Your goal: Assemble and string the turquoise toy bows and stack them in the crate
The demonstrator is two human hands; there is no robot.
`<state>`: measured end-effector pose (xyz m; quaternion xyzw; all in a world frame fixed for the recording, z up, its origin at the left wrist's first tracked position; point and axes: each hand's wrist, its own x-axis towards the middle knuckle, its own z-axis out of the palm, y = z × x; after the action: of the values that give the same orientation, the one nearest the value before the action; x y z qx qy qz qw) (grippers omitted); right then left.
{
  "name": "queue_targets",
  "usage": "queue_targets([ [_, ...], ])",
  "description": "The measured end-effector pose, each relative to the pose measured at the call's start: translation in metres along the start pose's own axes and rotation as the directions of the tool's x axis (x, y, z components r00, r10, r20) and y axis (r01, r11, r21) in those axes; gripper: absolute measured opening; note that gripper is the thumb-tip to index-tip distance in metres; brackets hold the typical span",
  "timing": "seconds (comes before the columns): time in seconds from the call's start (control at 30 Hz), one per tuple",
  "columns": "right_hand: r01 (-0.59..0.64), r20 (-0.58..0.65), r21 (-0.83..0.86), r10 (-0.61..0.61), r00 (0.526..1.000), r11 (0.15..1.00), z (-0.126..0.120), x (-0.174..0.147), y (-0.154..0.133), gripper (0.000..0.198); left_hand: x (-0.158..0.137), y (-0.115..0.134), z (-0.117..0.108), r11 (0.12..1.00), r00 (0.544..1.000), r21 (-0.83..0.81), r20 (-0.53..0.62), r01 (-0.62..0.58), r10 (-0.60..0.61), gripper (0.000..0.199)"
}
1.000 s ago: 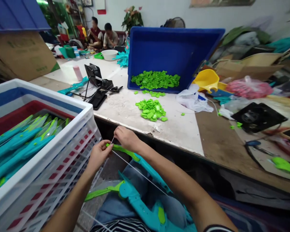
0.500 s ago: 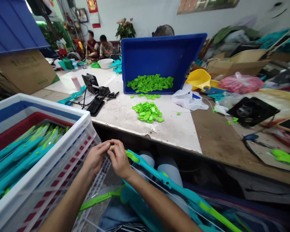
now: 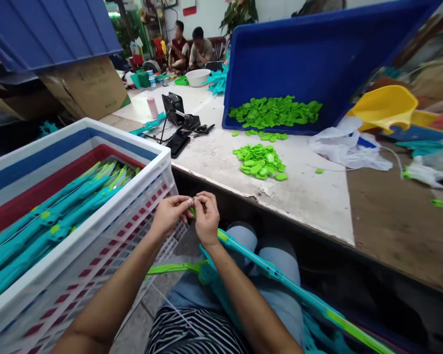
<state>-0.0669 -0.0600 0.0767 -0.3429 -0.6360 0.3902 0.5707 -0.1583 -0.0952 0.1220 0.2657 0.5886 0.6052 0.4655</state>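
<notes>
My left hand [image 3: 173,214] is closed, its thumb and fingertips pinching a thin white string [image 3: 191,201]. Pressed close beside it, my right hand [image 3: 206,219] pinches the same string, fingertips nearly touching. A bit of green shows just under the fingers. Across my lap lies a long turquoise-and-green plastic piece [image 3: 276,273], shaped like a toy bow, its upper end hidden behind my right hand. Another green arm [image 3: 172,268] of turquoise plastic sticks out to the left under my forearms.
At left stands a white crate [image 3: 133,196] with several similar turquoise pieces [image 3: 59,216]. On the table [image 3: 310,206], a pile of green plastic parts [image 3: 260,162] lies before a tipped blue bin [image 3: 280,59]. A small black fan [image 3: 173,108] and a plastic bag [image 3: 350,145] flank it. Two people sit behind.
The view has swung left and closer to the table. My hands have shifted from overlapping to fingertip against fingertip, and a bit of white string now shows between them.
</notes>
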Motion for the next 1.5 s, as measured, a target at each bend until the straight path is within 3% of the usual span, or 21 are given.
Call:
queue_targets([
  [0.2, 0.057, -0.010, -0.006, -0.057, 0.998, 0.998, 0.002, -0.001, -0.002, 0.016, 0.000, 0.008, -0.003, 0.997, 0.994, -0.007, 0.078, 0.082, -0.081, 0.035],
  [0.4, 0.153, 0.079, 0.011, -0.153, 0.985, 0.988, -0.008, 0.003, 0.001, 0.018, 0.005, 0.005, 0.006, 0.993, 0.995, -0.088, -0.058, 0.077, -0.083, 0.019],
  [0.5, 0.296, 0.153, -0.056, -0.285, 0.946, 0.954, -0.016, 0.012, 0.004, 0.012, 0.007, 0.010, 0.005, 0.985, 0.990, -0.108, 0.014, 0.138, -0.137, 0.013],
  [0.6, 0.357, 0.204, -0.120, -0.329, 0.922, 0.926, -0.023, 0.019, 0.006, 0.012, 0.009, 0.016, 0.002, 0.984, 0.981, -0.072, 0.117, 0.165, -0.156, 0.008],
  [0.73, 0.403, 0.262, -0.170, -0.353, 0.898, 0.899, -0.026, 0.019, 0.008, 0.011, 0.011, 0.018, -0.001, 0.993, 0.977, 0.091, 0.192, 0.071, -0.087, 0.005],
  [0.83, 0.349, 0.243, -0.180, -0.303, 0.922, 0.919, -0.026, 0.016, 0.008, 0.011, 0.013, 0.015, -0.001, 0.963, 0.972, 0.269, 0.233, -0.025, -0.040, 0.009],
  [0.93, 0.249, 0.229, -0.153, -0.211, 0.950, 0.956, -0.030, 0.014, 0.007, 0.011, 0.016, 0.012, -0.002, 0.873, 0.973, 0.459, 0.221, -0.162, 0.064, 0.012],
  [1.03, 0.205, 0.303, -0.138, -0.156, 0.940, 0.969, -0.035, 0.012, 0.007, 0.012, 0.019, 0.009, -0.005, 0.752, 0.958, 0.597, 0.227, -0.280, 0.176, 0.011],
  [1.2, 0.179, 0.309, -0.185, -0.115, 0.944, 0.966, -0.039, 0.007, 0.006, 0.013, 0.019, 0.007, -0.013, 0.732, 0.926, 0.599, 0.358, -0.324, 0.117, 0.017],
  [1.33, 0.187, 0.285, -0.200, -0.126, 0.950, 0.962, -0.038, 0.004, 0.007, 0.014, 0.016, 0.003, -0.016, 0.650, 0.935, 0.674, 0.292, -0.352, 0.204, 0.013],
  [1.5, 0.211, 0.216, -0.286, -0.152, 0.964, 0.935, -0.035, 0.011, 0.019, 0.015, 0.012, 0.001, -0.013, 0.719, 0.909, 0.580, 0.375, -0.383, 0.183, 0.013],
])
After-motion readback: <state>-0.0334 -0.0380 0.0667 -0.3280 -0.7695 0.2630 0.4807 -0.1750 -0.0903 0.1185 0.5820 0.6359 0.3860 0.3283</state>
